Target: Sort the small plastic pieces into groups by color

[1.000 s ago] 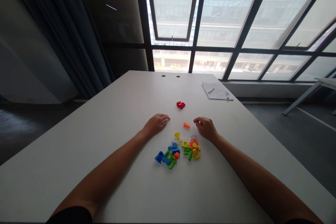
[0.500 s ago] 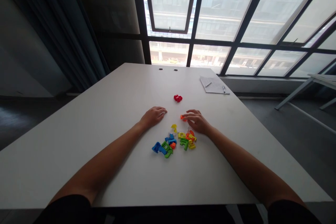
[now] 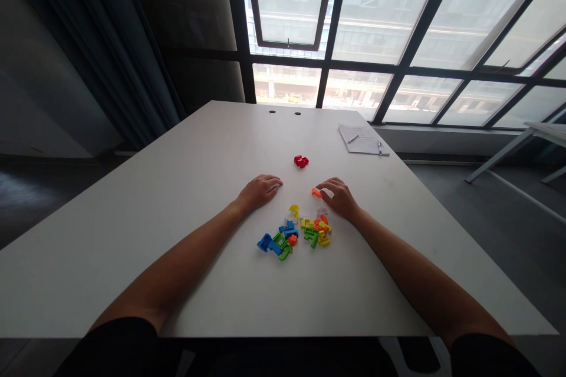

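Note:
My right hand (image 3: 339, 196) is on the table's right half, with thumb and fingertips closed around the right end of a small orange plastic piece (image 3: 316, 192). My left hand (image 3: 262, 191) lies palm down on the white tabletop, fingers stretched toward the middle and apart from the pieces. Between my forearms is a loose pile: blue pieces (image 3: 265, 242), green pieces (image 3: 312, 236), yellow pieces (image 3: 306, 223) and further orange ones (image 3: 292, 240). A clear piece (image 3: 321, 212) lies just below my right hand. Beyond both hands sits a small red cluster (image 3: 301, 161).
The white table (image 3: 198, 153) reaches toward large windows. Paper sheets (image 3: 362, 140) with two pens lie at its far right. Two round holes are near the far edge. A dark curtain (image 3: 132, 59) hangs on the left, and another table (image 3: 546, 135) stands at right.
My right hand has shifted slightly right, bringing the orange piece along, and its fingers have drawn together on it. My left hand stays in place. The view has tilted slightly.

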A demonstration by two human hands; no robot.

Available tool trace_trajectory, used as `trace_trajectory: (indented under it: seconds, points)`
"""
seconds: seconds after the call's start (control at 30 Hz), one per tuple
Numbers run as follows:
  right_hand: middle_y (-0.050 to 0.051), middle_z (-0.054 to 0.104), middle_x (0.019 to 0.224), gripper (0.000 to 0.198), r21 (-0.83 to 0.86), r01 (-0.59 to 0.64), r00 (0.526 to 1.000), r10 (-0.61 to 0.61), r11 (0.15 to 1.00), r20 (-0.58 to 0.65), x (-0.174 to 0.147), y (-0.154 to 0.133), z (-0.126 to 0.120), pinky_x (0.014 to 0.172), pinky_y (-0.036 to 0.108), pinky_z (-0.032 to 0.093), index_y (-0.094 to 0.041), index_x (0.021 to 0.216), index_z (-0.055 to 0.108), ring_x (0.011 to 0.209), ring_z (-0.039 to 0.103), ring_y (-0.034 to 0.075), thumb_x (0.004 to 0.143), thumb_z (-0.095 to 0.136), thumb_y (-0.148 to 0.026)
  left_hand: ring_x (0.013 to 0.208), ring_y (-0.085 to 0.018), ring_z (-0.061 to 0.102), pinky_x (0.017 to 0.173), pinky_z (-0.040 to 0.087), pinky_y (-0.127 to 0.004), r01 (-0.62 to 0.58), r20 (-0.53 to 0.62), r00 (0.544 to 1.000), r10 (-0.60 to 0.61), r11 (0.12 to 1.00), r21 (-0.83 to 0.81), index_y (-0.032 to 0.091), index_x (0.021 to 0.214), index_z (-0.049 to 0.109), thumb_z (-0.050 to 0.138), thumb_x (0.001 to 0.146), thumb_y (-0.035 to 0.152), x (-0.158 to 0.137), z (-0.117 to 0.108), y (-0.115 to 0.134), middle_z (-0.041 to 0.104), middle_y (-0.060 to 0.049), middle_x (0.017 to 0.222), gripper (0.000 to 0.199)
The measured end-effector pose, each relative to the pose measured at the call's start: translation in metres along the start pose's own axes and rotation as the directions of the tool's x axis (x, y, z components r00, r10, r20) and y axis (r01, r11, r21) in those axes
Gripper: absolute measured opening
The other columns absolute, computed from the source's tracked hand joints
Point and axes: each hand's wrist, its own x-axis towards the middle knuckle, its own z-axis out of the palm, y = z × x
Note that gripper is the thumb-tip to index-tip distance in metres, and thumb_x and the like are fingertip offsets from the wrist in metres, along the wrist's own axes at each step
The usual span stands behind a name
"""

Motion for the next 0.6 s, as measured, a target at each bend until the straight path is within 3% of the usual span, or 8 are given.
trace_trajectory:
  seconds: [0.1,0.27,0.6]
  points:
    - [0.007,0.078,0.099,0.014,-0.043,0.039,0.997,-0.036,0.998,0.075,-0.001,0.003,0.003,0.094,0.041,0.052,-0.025,0.099,0.078,0.099,0.067,0.024,0.095,0.065,-0.021,0.122,-0.027,0.066,0.112,0.052,-0.045,0.0,0.004,1.0,0.0,1.0,0.002,0.025,0.121,0.076,0.048,0.099,0.03,0.0,-0.001,0.001,0.073,-0.005,0.132,0.036]
    - [0.007,0.076,0.097,0.007,-0.11,-0.045,0.996,0.053,0.993,0.065,-0.001,0.011,0.008,0.094,0.04,0.049,-0.022,0.096,0.074,0.096,0.064,0.025,0.093,0.069,-0.025,0.123,-0.027,0.065,0.112,0.051,-0.045,0.003,0.003,1.0,-0.003,1.0,-0.004,0.025,0.121,0.076,0.048,0.099,0.031,-0.001,0.0,0.0,0.073,-0.005,0.133,0.036]
    - [0.007,0.078,0.099,0.023,-0.198,-0.158,0.983,0.172,0.967,0.057,-0.001,0.012,0.01,0.096,0.042,0.049,-0.021,0.115,0.071,0.098,0.067,0.027,0.093,0.066,-0.022,0.123,-0.027,0.065,0.113,0.051,-0.046,0.017,0.018,1.0,-0.017,1.0,-0.012,0.025,0.121,0.076,0.047,0.099,0.032,-0.001,-0.001,0.001,0.072,-0.006,0.133,0.037]
